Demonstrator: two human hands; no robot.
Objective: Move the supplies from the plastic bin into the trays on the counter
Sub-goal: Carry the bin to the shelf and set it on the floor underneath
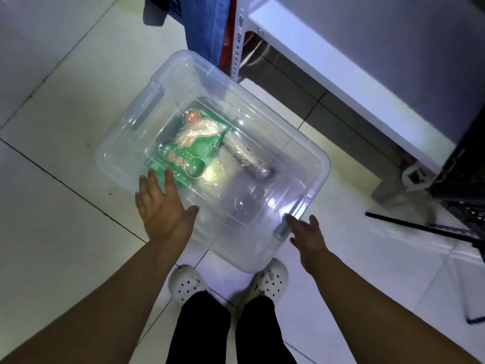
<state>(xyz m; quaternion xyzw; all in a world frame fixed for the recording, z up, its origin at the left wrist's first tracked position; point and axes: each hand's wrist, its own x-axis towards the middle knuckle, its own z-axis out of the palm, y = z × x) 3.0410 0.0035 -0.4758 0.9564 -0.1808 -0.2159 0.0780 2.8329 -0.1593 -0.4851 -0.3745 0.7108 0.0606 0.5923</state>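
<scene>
A clear plastic bin (262,122) with its lid on stands on the tiled floor in front of my feet. Through the lid I see a green packet (191,151) with a printed picture, and some darker, blurred items (252,164) beside it. My left hand (162,206) lies flat with straight fingers on the lid's near left edge. At the near right corner, the straight fingers of my right hand (307,237) touch the bin's latch handle (288,222). No trays or counter top show in this view.
A white shelf or bench (354,74) on a perforated metal upright (237,48) stands behind the bin. Blue cloth (207,24) hangs at the top. A black stand with thin rods (425,229) is at the right. My white clogs (189,285) stand just below the bin.
</scene>
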